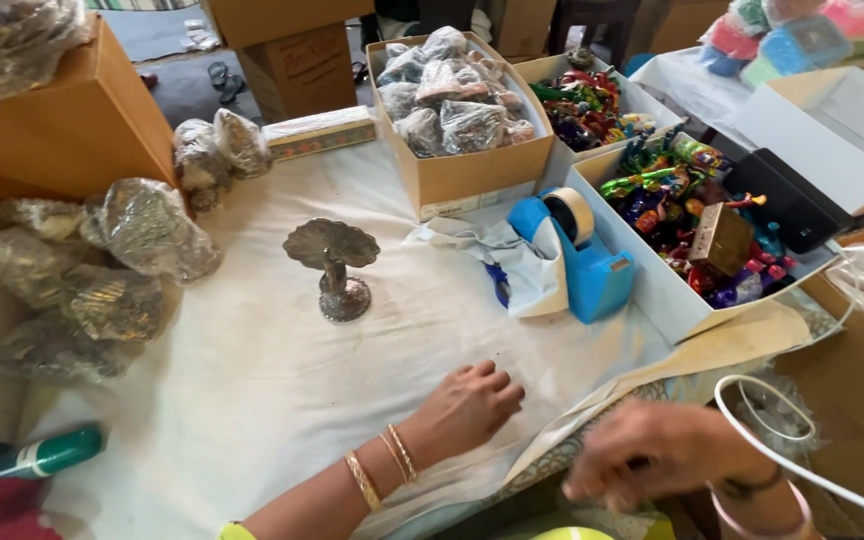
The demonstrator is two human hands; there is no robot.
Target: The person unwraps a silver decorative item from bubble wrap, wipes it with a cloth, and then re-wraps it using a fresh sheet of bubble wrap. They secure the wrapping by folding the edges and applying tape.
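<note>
My left hand point(467, 410) lies flat on the white cloth point(252, 380) covering the tabletop, fingers spread and holding nothing. The nearest thing is a small metal stand point(333, 268), upright on the cloth, farther off and to the left, well apart from my hand. My right hand point(667, 455) is blurred at the near right edge; I cannot tell whether its fingers grip anything. A blue tape dispenser point(582, 258) sits farther right, beside boxes of wrapped trinkets.

Cloth point(252, 390) open; stand point(334, 268) prob. blocks.
</note>
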